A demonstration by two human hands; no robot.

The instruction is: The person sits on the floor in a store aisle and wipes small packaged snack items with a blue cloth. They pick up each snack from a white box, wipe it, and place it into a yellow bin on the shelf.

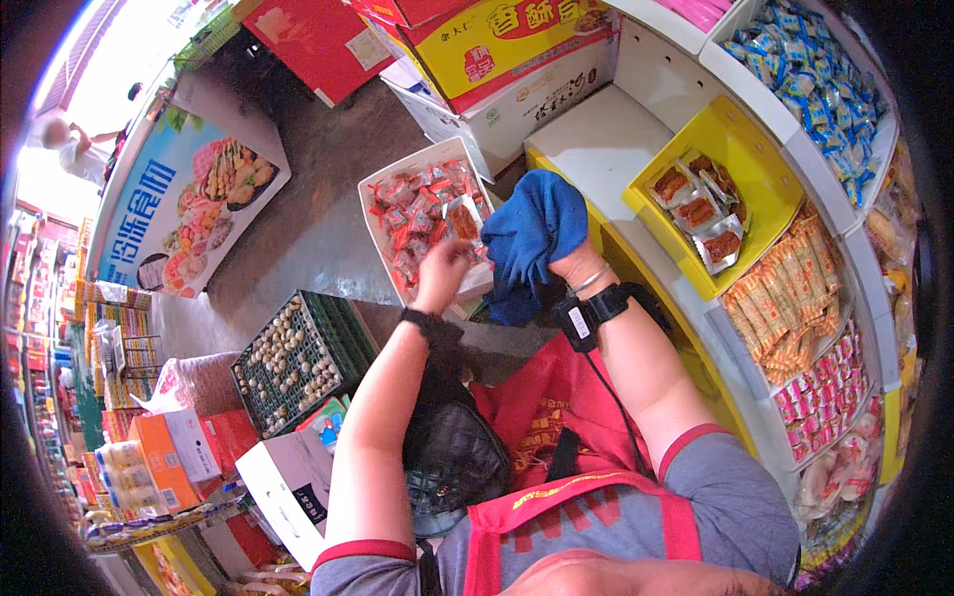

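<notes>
My right hand (pixel 577 264) grips a blue cloth (pixel 538 235), which hangs down in folds beside a white tray. My left hand (pixel 445 268) is over the near part of that white tray (pixel 370 223), its fingers curled. Whether anything is between those fingers is hidden. Inside the tray lie many small red-and-clear wrapped snacks (pixel 406 212) and a larger packet of brown food (pixel 463 221) close to the cloth. On my right, a yellow bin (pixel 753 179) contains several similar brown packaged snacks (pixel 697 211).
A white shelf with bins of blue-wrapped sweets (pixel 812 89) and long wrapped snack sticks (pixel 782 290) curves along the right. Cartons (pixel 514 52) are stacked ahead. A green crate of small eggs (pixel 287 361) and a white box (pixel 287 484) stand left; a freezer (pixel 190 201) is farther off.
</notes>
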